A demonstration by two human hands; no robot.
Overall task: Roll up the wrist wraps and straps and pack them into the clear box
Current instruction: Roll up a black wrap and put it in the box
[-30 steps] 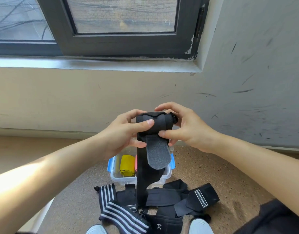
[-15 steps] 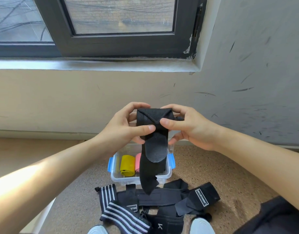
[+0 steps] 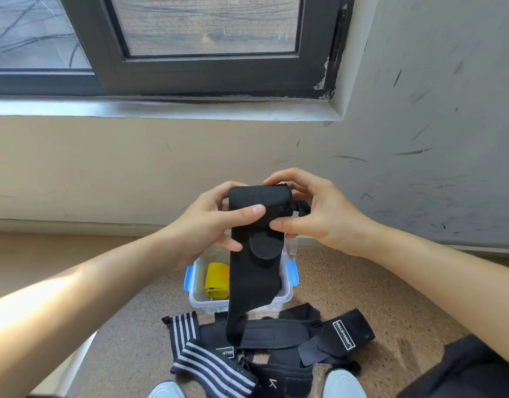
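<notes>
Two thumbs-forward grips, left hand (image 3: 207,225) and right hand (image 3: 319,216), around black wrap (image 3: 259,196).

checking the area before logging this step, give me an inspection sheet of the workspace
surface: speckled brown floor, wraps lie on it
job's things: black wrist wrap part rolled, tail hanging; clear box open, yellow roll inside; striped wraps and black straps unrolled on floor
clutter: dark cloth at right
grippers: left hand and right hand both grip the wrap's roll
cables: nothing seen
surroundings: scuffed wall, dark-framed window
</notes>
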